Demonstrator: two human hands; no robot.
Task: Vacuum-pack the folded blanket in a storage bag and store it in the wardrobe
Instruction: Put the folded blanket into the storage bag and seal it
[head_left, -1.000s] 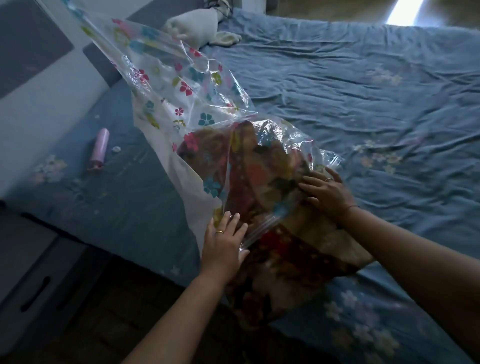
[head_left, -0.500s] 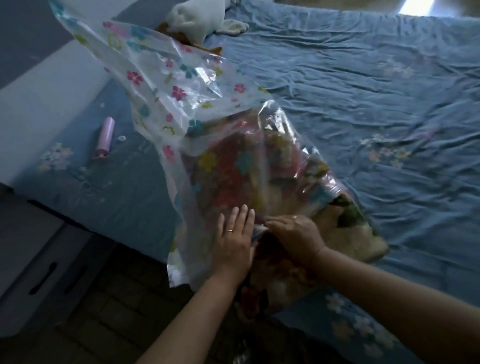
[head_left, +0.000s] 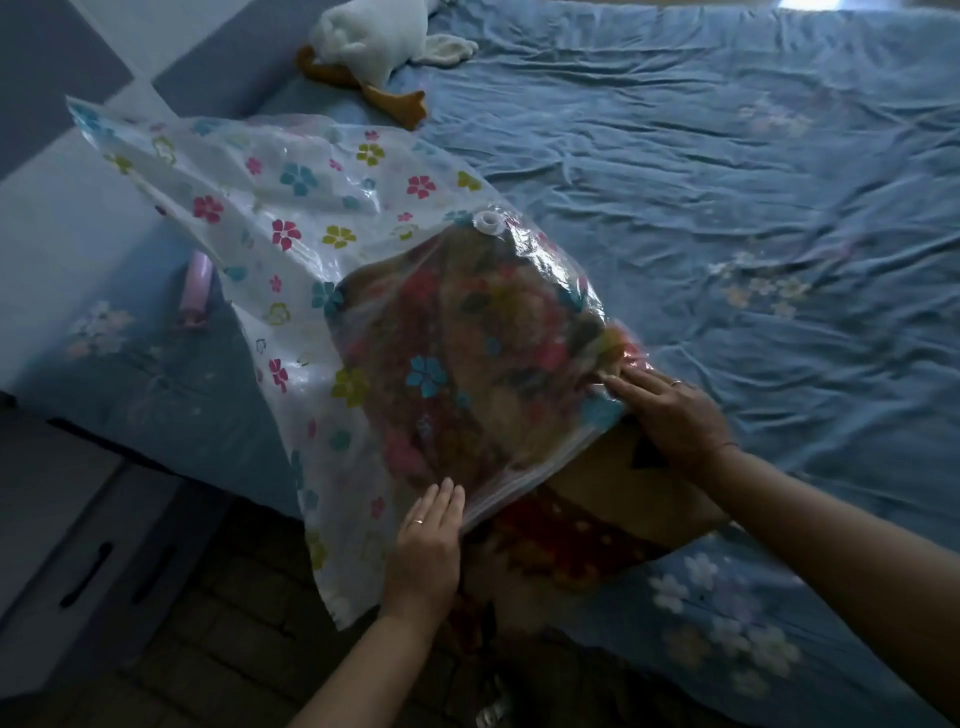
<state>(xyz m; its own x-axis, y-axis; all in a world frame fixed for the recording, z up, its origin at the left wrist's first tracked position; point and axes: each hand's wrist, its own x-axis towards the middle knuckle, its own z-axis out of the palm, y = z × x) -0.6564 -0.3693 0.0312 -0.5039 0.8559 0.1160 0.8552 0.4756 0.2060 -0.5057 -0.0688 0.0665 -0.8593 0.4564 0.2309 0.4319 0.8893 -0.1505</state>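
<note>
A clear storage bag (head_left: 291, 218) printed with coloured flowers lies across the near corner of the bed, its round white valve (head_left: 487, 223) facing up. The folded brown and red floral blanket (head_left: 467, 353) fills the bag's near half, and its end (head_left: 587, 530) sticks out of the bag's mouth over the bed edge. My left hand (head_left: 427, 540) holds the mouth's zip edge at the near left, fingers straight on top and thumb hidden beneath. My right hand (head_left: 670, 415) grips the mouth's right corner.
A pink hand pump (head_left: 195, 288) lies on the blue sheet (head_left: 727, 208) left of the bag. A white plush duck (head_left: 374, 47) sits by the headboard. A grey drawer unit (head_left: 78, 545) stands at the lower left, beside the dark floor.
The bag's raised far end has dropped flat onto the bed and the bag covers more of the blanket. My right hand moved from beside my left out to the mouth's right corner.
</note>
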